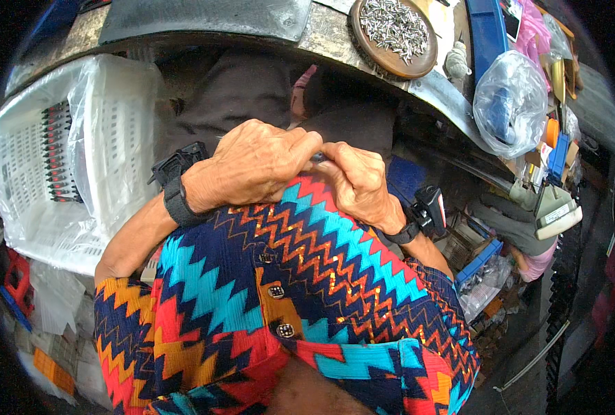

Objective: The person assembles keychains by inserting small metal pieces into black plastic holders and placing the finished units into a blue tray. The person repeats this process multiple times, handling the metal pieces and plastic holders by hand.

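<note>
My left hand [258, 160] and my right hand [357, 176] meet in front of my torso, over my lap. Both are closed, with thumbs and fingers pressed together. Between their fingertips shows a bit of a small dark piece [318, 158]; most of it is covered by the fingers, so its kind cannot be made out. To the left stands a white slatted basket [110, 145] lined with clear plastic. Inside it lies a neat row of slim black-and-red parts [60, 152].
A round wooden bowl [357, 31] heaped with small metal pins [394, 28] sits on the worn bench [325, 31] ahead. A clear plastic bag [508, 104] hangs by the bench at the right. Behind it are cluttered boxes and a person in pink [539, 261].
</note>
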`<state>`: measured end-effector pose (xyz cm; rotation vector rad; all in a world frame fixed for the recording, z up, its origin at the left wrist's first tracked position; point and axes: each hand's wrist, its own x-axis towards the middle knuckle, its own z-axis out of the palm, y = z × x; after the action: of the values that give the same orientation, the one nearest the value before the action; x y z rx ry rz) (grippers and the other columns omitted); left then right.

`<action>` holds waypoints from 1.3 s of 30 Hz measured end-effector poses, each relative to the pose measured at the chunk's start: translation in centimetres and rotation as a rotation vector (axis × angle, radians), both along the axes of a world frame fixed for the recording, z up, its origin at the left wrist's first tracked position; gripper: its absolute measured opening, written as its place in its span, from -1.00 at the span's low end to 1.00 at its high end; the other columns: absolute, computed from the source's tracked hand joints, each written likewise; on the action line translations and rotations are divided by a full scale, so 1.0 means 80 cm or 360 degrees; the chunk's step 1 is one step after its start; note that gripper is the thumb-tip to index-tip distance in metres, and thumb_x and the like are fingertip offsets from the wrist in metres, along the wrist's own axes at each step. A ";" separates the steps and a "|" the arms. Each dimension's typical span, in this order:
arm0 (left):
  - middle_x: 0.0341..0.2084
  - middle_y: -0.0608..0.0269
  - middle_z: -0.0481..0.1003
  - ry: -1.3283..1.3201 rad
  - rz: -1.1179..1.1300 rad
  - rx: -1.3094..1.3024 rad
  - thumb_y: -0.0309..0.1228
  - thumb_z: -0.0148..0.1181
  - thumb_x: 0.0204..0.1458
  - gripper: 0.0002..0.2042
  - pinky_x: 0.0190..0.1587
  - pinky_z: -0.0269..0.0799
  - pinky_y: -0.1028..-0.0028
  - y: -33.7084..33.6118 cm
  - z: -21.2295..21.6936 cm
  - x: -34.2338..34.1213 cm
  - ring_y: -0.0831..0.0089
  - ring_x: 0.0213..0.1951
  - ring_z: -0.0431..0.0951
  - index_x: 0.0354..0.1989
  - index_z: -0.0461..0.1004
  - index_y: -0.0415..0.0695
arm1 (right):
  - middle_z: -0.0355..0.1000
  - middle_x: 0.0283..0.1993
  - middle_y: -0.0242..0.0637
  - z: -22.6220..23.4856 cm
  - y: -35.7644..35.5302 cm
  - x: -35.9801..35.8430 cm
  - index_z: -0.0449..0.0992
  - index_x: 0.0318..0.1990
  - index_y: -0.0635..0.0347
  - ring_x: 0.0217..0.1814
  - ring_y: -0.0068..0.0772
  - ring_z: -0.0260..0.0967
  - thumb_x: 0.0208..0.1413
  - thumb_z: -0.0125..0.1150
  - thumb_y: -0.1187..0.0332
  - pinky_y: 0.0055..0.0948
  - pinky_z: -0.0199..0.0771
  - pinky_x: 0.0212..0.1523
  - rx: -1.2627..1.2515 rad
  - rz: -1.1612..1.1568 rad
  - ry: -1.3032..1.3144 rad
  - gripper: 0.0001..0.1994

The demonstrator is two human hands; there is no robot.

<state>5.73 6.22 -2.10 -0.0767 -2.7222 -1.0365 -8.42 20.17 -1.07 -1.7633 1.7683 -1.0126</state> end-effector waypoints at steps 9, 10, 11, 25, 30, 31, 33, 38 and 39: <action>-0.60 0.01 0.43 -0.0175 -0.0139 0.0109 -0.48 0.11 -0.18 -0.77 -0.61 0.36 0.27 0.005 -0.006 0.007 0.10 -0.60 0.49 -0.37 0.22 -0.25 | 0.34 -0.52 -0.10 -0.003 0.013 0.011 0.38 -0.37 0.36 -0.50 -0.05 0.37 -0.18 0.20 0.60 -0.31 0.36 -0.50 0.0042 0.0018 -0.0011 -0.83; -0.60 0.00 0.43 -0.0157 -0.0141 0.0093 -0.48 0.11 -0.18 -0.77 -0.61 0.36 0.27 0.006 -0.006 0.007 0.10 -0.60 0.49 -0.37 0.23 -0.25 | 0.34 -0.52 -0.11 -0.005 0.014 0.011 0.38 -0.38 0.35 -0.50 -0.05 0.37 -0.19 0.20 0.60 -0.31 0.36 -0.50 0.0051 0.0031 -0.0008 -0.83; -0.60 0.00 0.43 -0.0157 -0.0146 0.0080 -0.48 0.10 -0.18 -0.77 -0.62 0.36 0.27 0.007 -0.007 0.008 0.10 -0.60 0.49 -0.37 0.23 -0.25 | 0.34 -0.52 -0.11 -0.006 0.015 0.012 0.38 -0.38 0.35 -0.50 -0.05 0.37 -0.19 0.21 0.59 -0.31 0.36 -0.51 0.0042 0.0037 -0.0011 -0.83; -0.59 0.09 0.40 -0.0089 -0.0041 -0.0010 -0.50 0.10 -0.23 -0.74 -0.61 0.37 0.30 -0.002 -0.004 0.001 0.17 -0.58 0.50 -0.31 0.28 -0.22 | 0.33 -0.54 -0.10 -0.010 0.004 0.007 0.40 -0.38 0.34 -0.52 -0.05 0.36 -0.16 0.19 0.60 -0.29 0.31 -0.53 0.0045 -0.0081 -0.0076 -0.86; -0.63 0.15 0.34 -0.0028 0.0038 -0.0079 -0.49 0.10 -0.19 -0.81 -0.57 0.37 0.34 -0.008 0.009 -0.015 0.22 -0.56 0.48 -0.39 0.24 -0.20 | 0.32 -0.53 -0.07 0.002 -0.009 -0.014 0.41 -0.34 0.35 -0.51 -0.02 0.34 -0.10 0.17 0.57 -0.27 0.31 -0.50 0.0064 -0.0068 -0.0112 -0.86; -0.63 0.15 0.34 -0.0006 0.0066 -0.0059 -0.49 0.11 -0.17 -0.81 -0.56 0.37 0.34 -0.009 0.011 -0.017 0.21 -0.55 0.48 -0.39 0.24 -0.20 | 0.32 -0.53 -0.07 0.006 -0.012 -0.019 0.41 -0.34 0.35 -0.50 -0.03 0.34 -0.10 0.17 0.57 -0.27 0.32 -0.49 0.0037 -0.0062 -0.0094 -0.87; -0.61 0.13 0.34 0.0022 0.0137 0.0004 -0.47 0.14 -0.11 -0.81 -0.55 0.36 0.32 -0.009 0.014 -0.022 0.17 -0.55 0.46 -0.38 0.25 -0.20 | 0.35 -0.50 -0.08 0.015 -0.017 -0.027 0.42 -0.33 0.34 -0.46 -0.05 0.37 -0.08 0.18 0.53 -0.28 0.35 -0.45 0.0067 -0.0062 -0.0079 -0.87; -0.51 0.07 0.43 0.0091 0.0336 0.0210 -0.49 0.16 -0.07 -0.81 -0.50 0.35 0.27 -0.015 0.021 -0.030 0.10 -0.50 0.48 -0.30 0.30 -0.21 | 0.40 -0.44 -0.10 0.047 -0.026 -0.056 0.47 -0.34 0.32 -0.44 -0.17 0.41 -0.06 0.19 0.52 -0.38 0.38 -0.41 -0.0049 -0.0498 0.0015 -0.90; -0.50 0.07 0.44 0.0133 0.0369 0.0202 -0.50 0.16 -0.08 -0.80 -0.49 0.36 0.27 -0.016 0.022 -0.032 0.10 -0.49 0.49 -0.29 0.30 -0.21 | 0.39 -0.45 -0.10 0.050 -0.030 -0.061 0.47 -0.34 0.32 -0.44 -0.15 0.40 -0.06 0.18 0.54 -0.37 0.37 -0.41 -0.0109 -0.0678 0.0056 -0.90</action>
<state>3.18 4.90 -0.31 0.2076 -2.5109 -1.1068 -13.26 17.74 2.90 -1.4779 2.2132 -1.2232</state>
